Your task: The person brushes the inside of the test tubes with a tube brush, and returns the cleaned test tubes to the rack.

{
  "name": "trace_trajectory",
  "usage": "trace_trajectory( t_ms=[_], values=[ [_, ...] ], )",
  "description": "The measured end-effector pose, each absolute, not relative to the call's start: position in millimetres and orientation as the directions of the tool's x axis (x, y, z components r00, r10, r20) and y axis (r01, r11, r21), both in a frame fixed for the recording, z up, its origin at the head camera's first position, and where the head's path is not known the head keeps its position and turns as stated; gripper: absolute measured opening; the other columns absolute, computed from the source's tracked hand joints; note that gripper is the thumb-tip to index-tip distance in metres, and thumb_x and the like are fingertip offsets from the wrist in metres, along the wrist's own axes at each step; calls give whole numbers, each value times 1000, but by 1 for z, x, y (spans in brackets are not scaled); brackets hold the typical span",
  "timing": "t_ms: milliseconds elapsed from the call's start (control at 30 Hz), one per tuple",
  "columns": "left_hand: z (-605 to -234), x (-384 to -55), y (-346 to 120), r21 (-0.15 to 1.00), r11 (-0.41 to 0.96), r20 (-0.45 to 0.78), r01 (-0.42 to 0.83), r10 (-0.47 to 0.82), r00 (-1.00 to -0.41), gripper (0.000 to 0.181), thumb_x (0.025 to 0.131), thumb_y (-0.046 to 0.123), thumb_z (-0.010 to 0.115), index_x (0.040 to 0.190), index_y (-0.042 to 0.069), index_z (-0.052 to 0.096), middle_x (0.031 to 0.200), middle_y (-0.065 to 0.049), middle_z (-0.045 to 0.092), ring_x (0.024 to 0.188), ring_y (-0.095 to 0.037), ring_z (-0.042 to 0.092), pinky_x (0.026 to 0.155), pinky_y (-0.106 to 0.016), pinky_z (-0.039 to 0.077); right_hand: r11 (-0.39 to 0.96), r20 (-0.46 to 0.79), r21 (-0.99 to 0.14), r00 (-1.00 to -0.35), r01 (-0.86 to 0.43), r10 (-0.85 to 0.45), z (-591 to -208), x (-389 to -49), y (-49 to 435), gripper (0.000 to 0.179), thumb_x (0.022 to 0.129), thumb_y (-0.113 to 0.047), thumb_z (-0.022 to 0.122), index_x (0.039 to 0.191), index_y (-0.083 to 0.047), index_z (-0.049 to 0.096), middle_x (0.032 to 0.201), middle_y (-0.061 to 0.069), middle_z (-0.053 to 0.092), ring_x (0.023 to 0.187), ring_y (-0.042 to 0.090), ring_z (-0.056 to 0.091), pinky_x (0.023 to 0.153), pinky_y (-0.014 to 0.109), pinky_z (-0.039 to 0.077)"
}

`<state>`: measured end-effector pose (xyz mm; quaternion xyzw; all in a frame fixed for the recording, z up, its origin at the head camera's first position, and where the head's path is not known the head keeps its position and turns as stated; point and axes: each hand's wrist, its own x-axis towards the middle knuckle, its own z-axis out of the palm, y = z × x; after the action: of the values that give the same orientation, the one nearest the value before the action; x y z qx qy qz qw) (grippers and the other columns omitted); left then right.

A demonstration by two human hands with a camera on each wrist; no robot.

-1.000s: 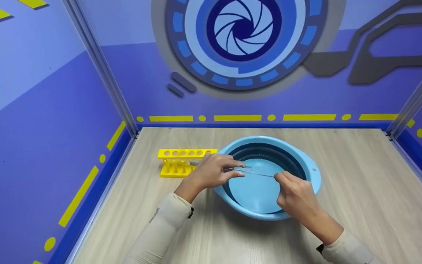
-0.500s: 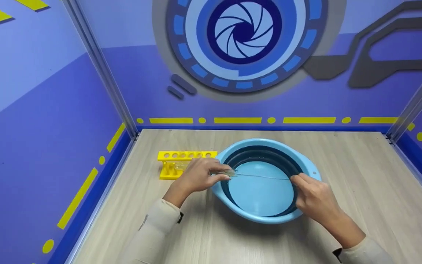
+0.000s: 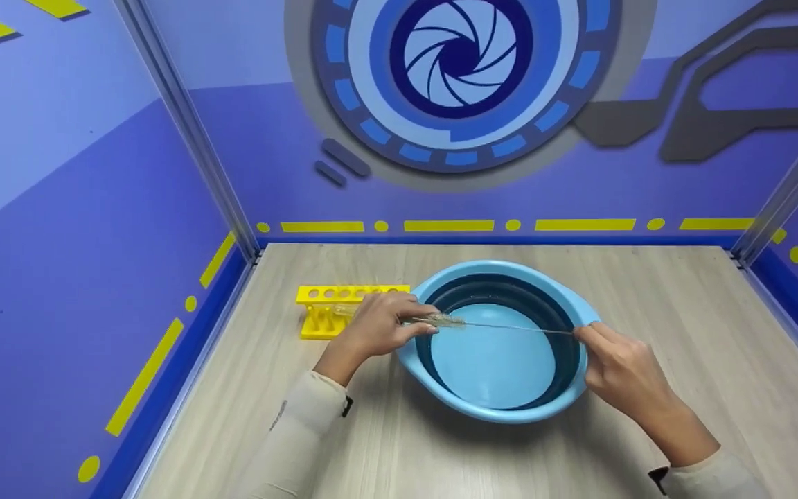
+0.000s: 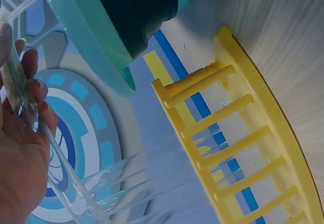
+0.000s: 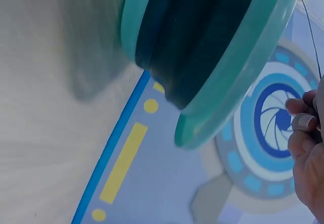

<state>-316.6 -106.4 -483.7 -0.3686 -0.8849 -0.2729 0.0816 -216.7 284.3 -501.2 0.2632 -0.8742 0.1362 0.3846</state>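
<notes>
Over the left part of the blue basin (image 3: 492, 412), my left hand (image 3: 385, 322) grips a clear glass test tube lying nearly level; the tube (image 4: 71, 176) runs past the palm in the left wrist view. Bristles of a test tube brush (image 3: 449, 320) show at the tube's mouth, beside the left fingertips. From there its thin wire handle stretches across the basin to my right hand (image 3: 621, 360), whose thumb and finger pinch the end above the right rim. In the right wrist view the wire (image 5: 311, 37) reaches the curled right fingers.
A yellow test tube rack (image 3: 316, 294) stands left of the basin, partly behind the left hand. Several clear tubes (image 4: 131, 183) stick out of it in the left wrist view. Printed blue panels (image 3: 233, 159) wall the wooden table (image 3: 433, 461) at the back and sides.
My right hand has moved right, away from the left, so more wire spans the basin and bristles show outside the tube's mouth. The left hand has shifted slightly left.
</notes>
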Motion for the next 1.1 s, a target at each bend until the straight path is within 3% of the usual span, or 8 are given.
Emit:
trace_trajectory(
  t_ms=[233,433,533,600,667,800,933,1100],
  values=[
    [-492,-316,-110,400,587,389,703,586,-711,33,95,48,78,126,38,79,80,9,70,70,-6,48,61,-19,32,824,750,-49,-566,-565,-343,-502,-211,306,28,81,17,65,95,-5,74,75,1,64,59,0,43,50,17,48],
    [-496,-315,-112,367,589,438,720,573,-693,32,94,45,80,126,37,80,84,6,72,71,-10,54,63,-19,34,822,718,-99,-613,-560,-331,-500,-210,310,30,82,20,66,95,-6,74,79,1,69,64,-1,50,57,18,54],
    [-497,-317,-112,314,570,506,760,576,-642,33,93,41,82,125,34,81,88,5,74,73,-15,61,64,-21,40,801,720,-153,-620,-579,-311,-500,-211,311,30,82,21,66,92,-7,72,77,-4,65,65,-2,48,57,16,49],
    [-499,-319,-112,251,546,575,799,580,-577,33,92,37,84,124,32,81,89,4,75,75,-16,64,65,-23,45,783,704,-216,-648,-583,-289,-500,-211,312,29,84,21,65,88,-8,69,73,-8,59,64,-3,44,56,15,43],
    [-501,-321,-111,183,526,640,831,578,-507,33,91,32,86,124,30,82,90,3,75,78,-15,66,67,-25,51,769,663,-300,-703,-565,-258,-501,-211,313,29,88,19,65,85,-9,67,71,-11,53,62,-4,42,55,16,39],
    [-505,-325,-109,79,504,710,860,578,-404,32,91,28,87,123,28,82,91,4,75,80,-13,65,71,-27,54,739,519,-477,-831,-476,-201,-501,-210,317,28,98,11,62,83,-13,65,70,-12,55,62,-2,48,54,21,43],
    [-507,-328,-109,14,515,725,857,586,-363,33,91,27,86,124,28,82,92,4,74,80,-13,63,73,-25,54,685,399,-600,-897,-413,-191,-501,-209,322,29,104,4,59,83,-15,63,70,-7,59,63,2,53,56,24,45],
    [-503,-327,-109,-11,536,722,844,588,-364,32,93,27,85,124,28,81,92,4,74,80,-14,63,74,-24,54,582,359,-703,-911,-408,-204,-507,-209,324,33,106,3,55,81,-17,63,67,-3,58,60,5,50,55,25,43]
  ],
)
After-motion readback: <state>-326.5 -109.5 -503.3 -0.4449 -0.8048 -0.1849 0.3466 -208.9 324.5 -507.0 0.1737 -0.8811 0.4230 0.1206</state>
